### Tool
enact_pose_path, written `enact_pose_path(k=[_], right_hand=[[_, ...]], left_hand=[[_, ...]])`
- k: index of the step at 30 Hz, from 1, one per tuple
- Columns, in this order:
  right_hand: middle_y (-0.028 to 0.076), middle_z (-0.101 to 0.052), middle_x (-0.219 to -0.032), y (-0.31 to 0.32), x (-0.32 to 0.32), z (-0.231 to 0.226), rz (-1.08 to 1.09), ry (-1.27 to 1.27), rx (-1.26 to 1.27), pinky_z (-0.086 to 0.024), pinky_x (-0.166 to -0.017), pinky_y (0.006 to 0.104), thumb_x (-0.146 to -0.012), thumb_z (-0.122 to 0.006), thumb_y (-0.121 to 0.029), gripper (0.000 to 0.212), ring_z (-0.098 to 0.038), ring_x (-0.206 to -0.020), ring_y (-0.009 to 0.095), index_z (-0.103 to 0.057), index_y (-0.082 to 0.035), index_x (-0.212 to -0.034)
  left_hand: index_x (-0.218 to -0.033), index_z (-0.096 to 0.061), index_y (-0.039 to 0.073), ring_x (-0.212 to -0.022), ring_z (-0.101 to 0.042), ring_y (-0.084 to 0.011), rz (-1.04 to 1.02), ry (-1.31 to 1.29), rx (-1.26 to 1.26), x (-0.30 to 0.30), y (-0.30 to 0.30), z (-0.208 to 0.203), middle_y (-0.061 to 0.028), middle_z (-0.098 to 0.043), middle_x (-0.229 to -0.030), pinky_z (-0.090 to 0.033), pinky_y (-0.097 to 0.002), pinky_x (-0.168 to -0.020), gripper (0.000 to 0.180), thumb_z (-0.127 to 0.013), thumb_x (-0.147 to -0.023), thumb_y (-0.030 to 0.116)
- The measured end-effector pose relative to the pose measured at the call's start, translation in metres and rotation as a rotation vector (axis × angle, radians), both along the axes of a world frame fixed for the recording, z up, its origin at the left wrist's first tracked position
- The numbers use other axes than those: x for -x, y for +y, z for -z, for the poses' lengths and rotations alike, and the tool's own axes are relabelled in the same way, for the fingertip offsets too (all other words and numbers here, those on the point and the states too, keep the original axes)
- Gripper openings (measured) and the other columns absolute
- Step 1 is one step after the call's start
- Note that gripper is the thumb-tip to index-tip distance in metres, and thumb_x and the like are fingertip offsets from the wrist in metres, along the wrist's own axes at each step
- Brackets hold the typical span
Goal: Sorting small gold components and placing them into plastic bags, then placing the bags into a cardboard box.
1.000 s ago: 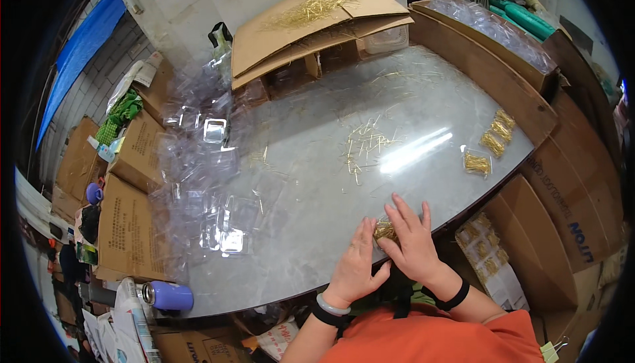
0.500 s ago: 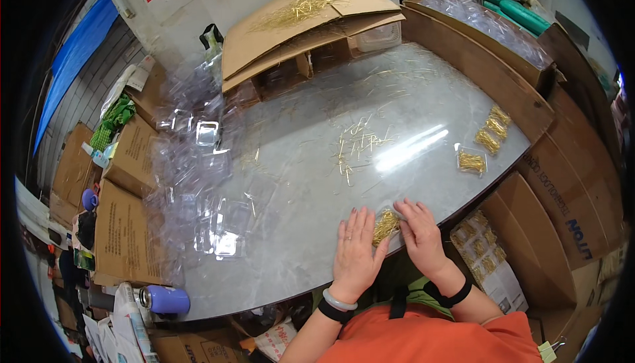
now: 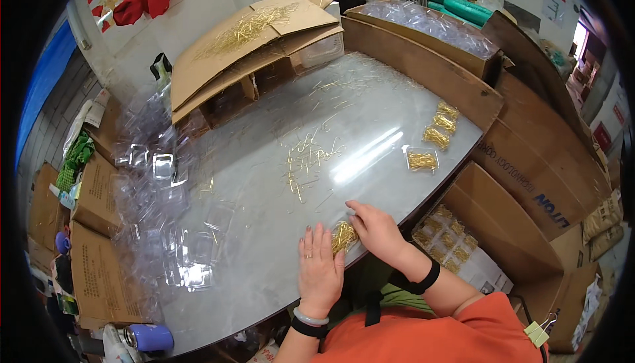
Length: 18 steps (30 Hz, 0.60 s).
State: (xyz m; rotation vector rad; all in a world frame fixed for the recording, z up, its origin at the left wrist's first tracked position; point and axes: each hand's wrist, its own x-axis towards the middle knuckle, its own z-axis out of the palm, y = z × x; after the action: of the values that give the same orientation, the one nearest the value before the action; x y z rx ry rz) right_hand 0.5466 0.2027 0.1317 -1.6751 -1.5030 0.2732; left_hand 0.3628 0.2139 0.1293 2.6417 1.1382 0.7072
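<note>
The bundle (image 3: 344, 237) of gold wires lay near the table's (image 3: 251, 290) front edge, between your two hands. Around it, taking the bundle as the clock's centre, your left hand (image 3: 322, 273) was at seven o'clock, palm down on the table, its fingers straight and side by side, released, with the thumb close against the bundle. Your right hand (image 3: 378, 229) was at three o'clock, its fingers partly bent and reaching over toward the bundle's far side; whether they pinched any wire, you could not tell from this view. At eleven o'clock loose wires (image 3: 305, 158) were scattered, and well beyond them stood a cardboard box (image 3: 192, 98) with more wires (image 3: 251, 29) heaped on its top. Between one and two o'clock you had a filled tray (image 3: 422, 160), with two more bundles (image 3: 439, 131) just past it. Empty trays (image 3: 155, 211), clear and jumbled, spread out at nine o'clock; a purple bottle (image 3: 149, 338) lay on its side at eight. At three o'clock, below the table's edge, rows of gold packs (image 3: 456, 238) sat in an open carton (image 3: 493, 207).
</note>
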Motion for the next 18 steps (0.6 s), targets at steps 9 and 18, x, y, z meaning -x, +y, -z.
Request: enact_pose_path(k=[9,18], right_hand=[[0.026,-0.069,-0.096,-0.031,-0.046,-0.001,0.323,0.132,0.045,-0.054,-0.079,0.0454,-0.095,-0.062,-0.013,0.032,-0.068,-0.090,0.042,-0.062,0.000,-0.124],[0.010,-0.064,-0.084,-0.059,-0.135,0.026,0.632,0.461,-0.064,-0.053,-0.060,0.0323,-0.101,-0.056,-0.011,0.045,-0.063,-0.068,0.017,-0.046,0.005,-0.142]], left_hand=[[-0.154,-0.028,-0.005,-0.145,-0.034,-0.0449,0.021,-0.140,0.071,0.006,-0.001,-0.001,-0.0268,-0.035,-0.157,-0.027,-0.0526,-0.121,0.074,-0.061,-0.099,0.032],[-0.154,-0.028,-0.006,-0.144,-0.034,-0.0450,0.011,-0.144,0.137,0.004,-0.002,0.000,-0.0276,-0.038,-0.154,-0.027,-0.0536,-0.121,0.078,-0.062,-0.098,0.035]])
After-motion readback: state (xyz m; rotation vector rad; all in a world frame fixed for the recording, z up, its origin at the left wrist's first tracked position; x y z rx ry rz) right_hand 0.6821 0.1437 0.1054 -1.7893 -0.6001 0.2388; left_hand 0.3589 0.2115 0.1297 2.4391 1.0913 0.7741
